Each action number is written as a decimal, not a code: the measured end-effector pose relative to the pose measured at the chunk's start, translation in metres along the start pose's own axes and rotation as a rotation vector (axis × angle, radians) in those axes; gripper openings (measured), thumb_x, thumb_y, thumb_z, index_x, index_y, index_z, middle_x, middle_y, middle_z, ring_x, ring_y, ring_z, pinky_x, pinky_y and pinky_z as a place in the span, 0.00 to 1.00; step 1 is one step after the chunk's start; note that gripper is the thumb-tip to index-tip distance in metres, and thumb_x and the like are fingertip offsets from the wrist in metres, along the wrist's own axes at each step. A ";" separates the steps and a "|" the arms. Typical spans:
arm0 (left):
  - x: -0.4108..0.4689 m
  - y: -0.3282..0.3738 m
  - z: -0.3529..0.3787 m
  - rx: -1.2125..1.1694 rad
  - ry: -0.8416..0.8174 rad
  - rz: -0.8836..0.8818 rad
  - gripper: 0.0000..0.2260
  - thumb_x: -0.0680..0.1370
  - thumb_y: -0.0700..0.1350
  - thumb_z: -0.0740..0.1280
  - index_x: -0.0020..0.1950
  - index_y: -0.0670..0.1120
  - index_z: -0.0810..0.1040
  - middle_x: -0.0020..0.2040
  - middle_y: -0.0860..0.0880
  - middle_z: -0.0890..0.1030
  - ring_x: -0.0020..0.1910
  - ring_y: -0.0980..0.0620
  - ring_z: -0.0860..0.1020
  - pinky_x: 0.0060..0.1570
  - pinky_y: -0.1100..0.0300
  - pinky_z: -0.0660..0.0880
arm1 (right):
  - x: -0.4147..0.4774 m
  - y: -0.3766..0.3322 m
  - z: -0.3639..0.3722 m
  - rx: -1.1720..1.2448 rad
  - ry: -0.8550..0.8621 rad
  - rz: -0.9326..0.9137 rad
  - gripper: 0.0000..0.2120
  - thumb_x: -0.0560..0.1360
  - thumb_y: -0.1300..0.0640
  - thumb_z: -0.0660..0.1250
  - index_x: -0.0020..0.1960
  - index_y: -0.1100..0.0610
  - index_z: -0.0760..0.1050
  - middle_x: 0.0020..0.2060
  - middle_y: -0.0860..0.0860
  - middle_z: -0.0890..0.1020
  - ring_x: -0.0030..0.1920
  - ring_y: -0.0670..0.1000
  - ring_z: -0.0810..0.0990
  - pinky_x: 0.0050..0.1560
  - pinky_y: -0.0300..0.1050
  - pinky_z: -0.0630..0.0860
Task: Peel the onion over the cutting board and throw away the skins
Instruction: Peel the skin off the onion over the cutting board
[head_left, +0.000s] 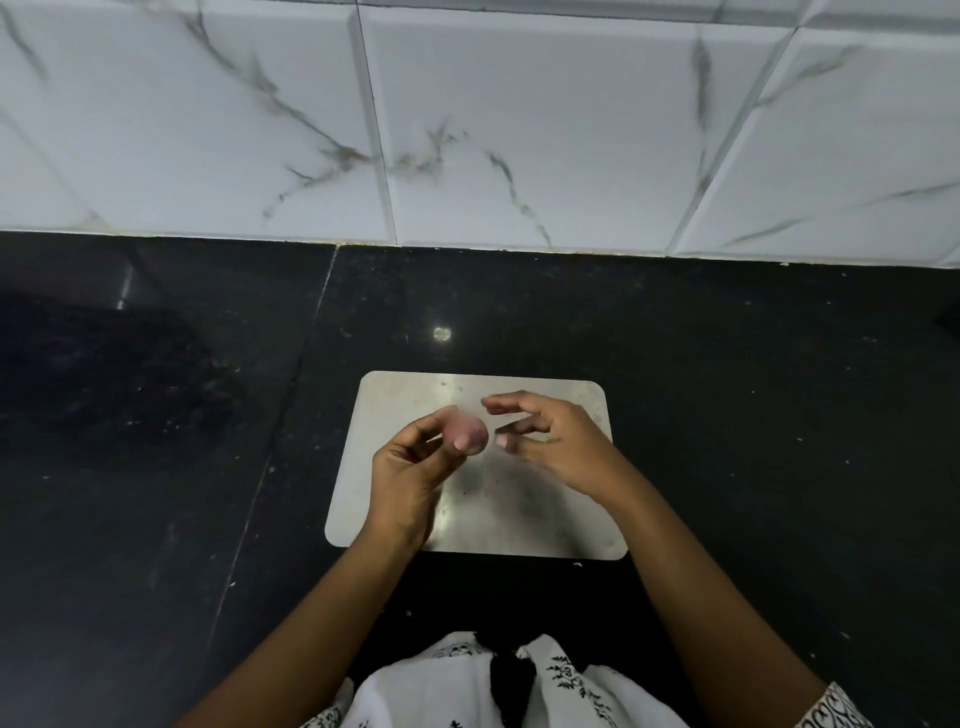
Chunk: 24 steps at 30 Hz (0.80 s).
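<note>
1. Closest to the camera is a white top with black prints (441, 686). Two bare arms reach out from it.
2. The left hand (410, 467) holds a small pink onion (475, 428) with its thumb and fingertips curled round it.
3. The right hand (561, 441) is just beside the onion. Its fingers are loose and a bit bent, and it holds nothing that I can see.
4. The onion is up in the air over the shiny metal cutting board (519, 525).
5. The onion is blurry. It looks pale and smooth, so I think most of the skin is off, but I can't be sure.
6. Only tiny specks lie on the board. No bin is in view, so throwing away the skins may still be left.
7. The board lies on a black surface (727, 415).
8. Far back is a white tile wall (519, 130).
</note>
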<state>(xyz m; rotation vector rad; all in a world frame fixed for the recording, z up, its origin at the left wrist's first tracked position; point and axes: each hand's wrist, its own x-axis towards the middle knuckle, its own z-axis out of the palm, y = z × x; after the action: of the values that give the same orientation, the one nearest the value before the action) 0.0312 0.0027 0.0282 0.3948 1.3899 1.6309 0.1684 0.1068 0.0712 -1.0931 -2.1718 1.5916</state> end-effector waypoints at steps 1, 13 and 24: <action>-0.001 0.001 0.001 -0.004 -0.012 0.033 0.15 0.69 0.38 0.72 0.55 0.46 0.80 0.54 0.45 0.83 0.55 0.48 0.81 0.54 0.56 0.78 | -0.003 -0.004 0.004 0.025 -0.037 -0.034 0.21 0.71 0.58 0.71 0.60 0.40 0.73 0.54 0.34 0.75 0.50 0.37 0.78 0.42 0.27 0.73; -0.011 0.020 0.008 -0.139 -0.095 -0.002 0.13 0.71 0.42 0.67 0.55 0.45 0.80 0.52 0.47 0.84 0.53 0.49 0.82 0.44 0.63 0.78 | -0.012 -0.027 0.012 0.150 0.147 -0.133 0.19 0.69 0.56 0.73 0.60 0.51 0.77 0.49 0.44 0.79 0.48 0.39 0.80 0.46 0.34 0.78; -0.015 0.036 0.003 -0.009 -0.106 0.135 0.18 0.68 0.37 0.72 0.57 0.41 0.78 0.53 0.43 0.83 0.51 0.49 0.82 0.48 0.60 0.79 | -0.016 -0.049 0.018 -0.193 0.437 -0.097 0.09 0.69 0.53 0.72 0.49 0.51 0.83 0.41 0.42 0.83 0.41 0.39 0.80 0.44 0.34 0.77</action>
<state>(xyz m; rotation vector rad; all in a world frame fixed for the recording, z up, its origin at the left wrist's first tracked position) 0.0260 -0.0050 0.0660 0.5727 1.2999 1.6989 0.1484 0.0763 0.1120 -1.2310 -2.0660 1.0005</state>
